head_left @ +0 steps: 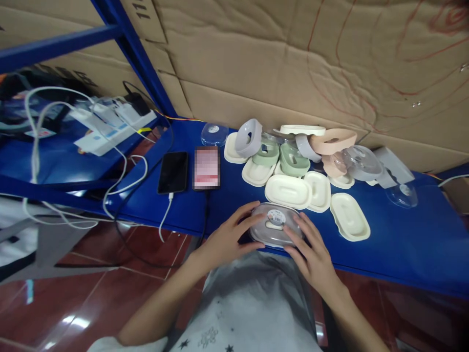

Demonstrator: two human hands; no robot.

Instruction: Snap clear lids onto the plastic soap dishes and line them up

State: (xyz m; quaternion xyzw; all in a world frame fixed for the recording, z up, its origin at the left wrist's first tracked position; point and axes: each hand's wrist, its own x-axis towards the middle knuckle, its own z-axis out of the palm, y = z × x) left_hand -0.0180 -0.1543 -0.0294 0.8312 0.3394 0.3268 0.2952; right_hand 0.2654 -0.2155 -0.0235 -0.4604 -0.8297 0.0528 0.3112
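- Evidently, head view: an oval container (274,235) sits at the near edge of the tabletop (406,247), between the left hand (229,239) and right hand (315,254).
- Grip: both hands grasp it, fingers spread over the top, thumbs along the near side.
- Progress, my judgement: this piece looks assembled or nearly so, label (277,216) uppermost; full seating I cannot tell.
- Remaining: cream trays (350,216), green frames (295,167), a peach frame (337,147) and clear lids (399,197) lie beyond, many apparently loose.
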